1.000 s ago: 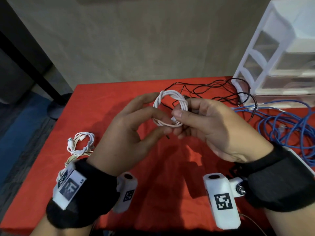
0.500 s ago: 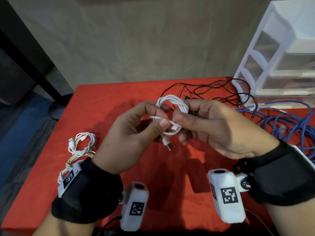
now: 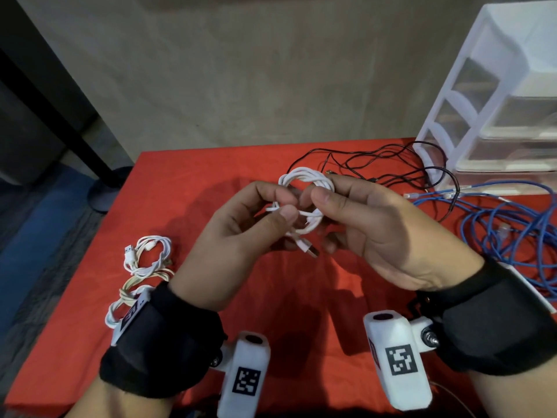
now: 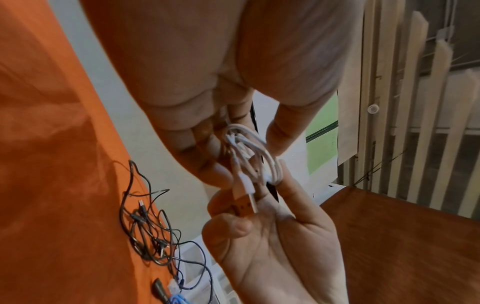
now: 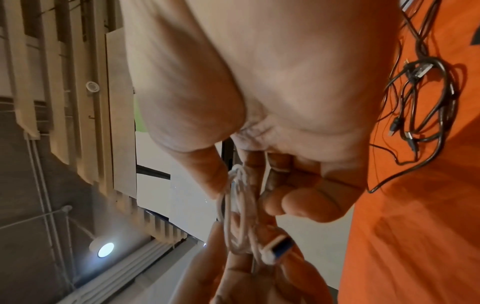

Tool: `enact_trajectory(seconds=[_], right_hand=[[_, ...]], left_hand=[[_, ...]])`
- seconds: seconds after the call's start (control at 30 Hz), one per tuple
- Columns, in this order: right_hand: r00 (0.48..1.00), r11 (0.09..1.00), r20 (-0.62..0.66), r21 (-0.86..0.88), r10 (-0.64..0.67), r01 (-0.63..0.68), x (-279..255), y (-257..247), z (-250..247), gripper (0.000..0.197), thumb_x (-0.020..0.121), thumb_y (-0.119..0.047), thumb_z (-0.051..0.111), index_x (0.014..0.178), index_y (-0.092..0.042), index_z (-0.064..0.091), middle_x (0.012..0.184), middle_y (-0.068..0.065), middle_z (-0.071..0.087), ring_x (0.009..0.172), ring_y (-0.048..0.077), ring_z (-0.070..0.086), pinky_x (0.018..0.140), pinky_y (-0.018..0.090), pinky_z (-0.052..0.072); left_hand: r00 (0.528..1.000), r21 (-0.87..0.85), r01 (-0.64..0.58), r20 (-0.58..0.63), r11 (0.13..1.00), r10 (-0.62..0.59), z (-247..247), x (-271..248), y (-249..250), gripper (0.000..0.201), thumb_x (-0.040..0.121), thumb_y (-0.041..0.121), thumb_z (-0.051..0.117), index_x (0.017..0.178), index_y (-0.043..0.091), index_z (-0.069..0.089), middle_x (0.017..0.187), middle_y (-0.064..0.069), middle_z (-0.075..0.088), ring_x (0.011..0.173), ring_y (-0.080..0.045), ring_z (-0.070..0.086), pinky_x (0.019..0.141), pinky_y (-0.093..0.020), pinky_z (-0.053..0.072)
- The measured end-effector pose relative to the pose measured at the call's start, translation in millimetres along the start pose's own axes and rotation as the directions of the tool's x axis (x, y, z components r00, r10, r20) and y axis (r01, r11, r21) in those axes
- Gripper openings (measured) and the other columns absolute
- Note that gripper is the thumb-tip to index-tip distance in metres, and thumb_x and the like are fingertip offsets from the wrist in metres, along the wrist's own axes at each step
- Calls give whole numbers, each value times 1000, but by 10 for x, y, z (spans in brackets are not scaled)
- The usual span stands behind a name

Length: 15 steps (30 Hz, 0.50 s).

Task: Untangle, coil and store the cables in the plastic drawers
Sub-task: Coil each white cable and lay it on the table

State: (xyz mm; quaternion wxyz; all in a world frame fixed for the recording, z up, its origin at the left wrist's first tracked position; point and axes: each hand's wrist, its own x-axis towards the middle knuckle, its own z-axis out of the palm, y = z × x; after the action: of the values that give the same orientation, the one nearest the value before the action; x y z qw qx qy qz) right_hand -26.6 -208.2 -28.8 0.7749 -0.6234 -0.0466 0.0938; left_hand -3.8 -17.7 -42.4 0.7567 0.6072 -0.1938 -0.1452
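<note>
Head view: left hand (image 3: pixel 241 239) and right hand (image 3: pixel 379 233) both pinch the white coil (image 3: pixel 307 188), held above the red desk (image 3: pixel 211 182); its plug (image 3: pixel 312 251) hangs below. Drawers (image 3: pixel 494 116) stand far right, a black cable (image 3: pixel 376 164) and a blue cable (image 3: pixel 512 224) beside them; more coils (image 3: pixel 147 254) lie at left.
Left wrist view: fingers (image 4: pixel 280 137) close round the coil (image 4: pixel 249 156).
Right wrist view: thumb and fingers (image 5: pixel 306 203) clamp the coil (image 5: pixel 239 214); the plug (image 5: pixel 279 246) points outward.

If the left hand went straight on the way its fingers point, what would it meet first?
Most likely the right hand: the left hand points across at it, both pinching the white cable coil between them. Depth looks matched, though one view cannot confirm it.
</note>
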Motion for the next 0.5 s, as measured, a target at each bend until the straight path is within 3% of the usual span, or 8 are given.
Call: enact_trajectory(seconds=[0.1, 0.2, 0.27, 0.37, 0.5], right_hand=[[1000, 1000, -21, -23, -9, 8, 11, 11, -14, 22, 90, -32, 61, 96, -15, 74, 91, 10, 65, 81, 22, 54, 58, 29, 39], [997, 999, -67, -12, -47, 47, 42, 31, -44, 33, 92, -26, 68, 109, 3, 66, 87, 12, 57, 71, 17, 52, 56, 28, 40], [992, 996, -95, -16, -86, 85, 59, 48, -61, 35, 90, -22, 68, 110, 6, 62, 82, 5, 58, 68, 13, 53, 57, 28, 41], [987, 989, -87, -69, -139, 133, 66, 60, -72, 23, 88, -20, 67, 106, -6, 70, 86, 2, 62, 73, 13, 52, 59, 26, 43], [986, 989, -91, -59, -143, 138, 71, 60, -66, 28, 85, -22, 69, 109, -7, 72, 85, 2, 63, 72, 14, 53, 61, 27, 45]], left_hand=[[1000, -21, 3, -31, 1000, -4, 9, -3, 9, 20, 88, 27, 65, 105, 15, 67, 121, -9, 69, 98, -24, 67, 86, -48, 56], [997, -16, 12, -78, 1000, -13, 15, 4, 5, 17, 94, 21, 62, 109, 13, 65, 127, -11, 67, 102, -28, 66, 89, -53, 55], [992, -38, 13, -122, 999, -17, 35, 19, -9, 22, 94, 19, 58, 115, 16, 63, 123, -12, 68, 100, -28, 66, 88, -55, 56], [985, -84, 48, -163, 995, -62, 46, 43, -23, 40, 94, 19, 62, 133, 19, 53, 109, -15, 71, 93, -24, 69, 82, -45, 60], [983, -93, 107, -142, 990, -120, 22, 50, -29, 34, 91, 20, 59, 122, 7, 63, 91, -6, 70, 80, -17, 69, 77, -37, 59]])
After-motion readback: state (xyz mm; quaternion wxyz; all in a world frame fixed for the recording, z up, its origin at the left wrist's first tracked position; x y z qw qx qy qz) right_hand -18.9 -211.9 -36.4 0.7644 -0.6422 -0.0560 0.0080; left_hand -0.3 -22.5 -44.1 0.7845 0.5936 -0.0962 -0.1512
